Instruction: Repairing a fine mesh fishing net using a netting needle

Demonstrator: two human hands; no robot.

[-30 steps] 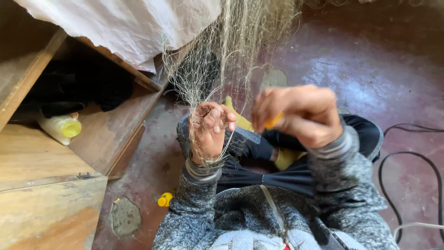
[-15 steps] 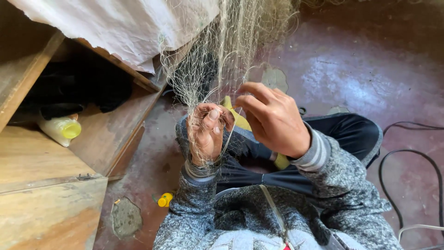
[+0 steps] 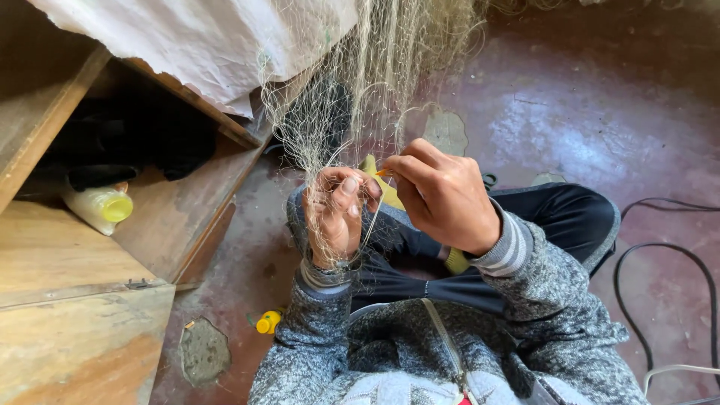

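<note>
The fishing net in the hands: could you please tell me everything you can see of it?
The fishing net is a fine, pale, straw-coloured mesh of thin thread, bunched into a loose hanging sheaf. It comes down from the top of the picture, past the white sheet, and narrows toward the lap. The left hand grips its lower end, strands draped over fingers and wrist. The right hand meets it there, pinching a small orange tool whose tip just shows.

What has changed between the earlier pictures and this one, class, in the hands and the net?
The right hand, raised and apart from the left a second ago, has come down and across; it now sits close against the left hand, with a small orange tool showing at its fingertips. The left hand stayed put, gripping the gathered net. The yellow-capped bottle and the small yellow thing on the floor have not moved.
</note>
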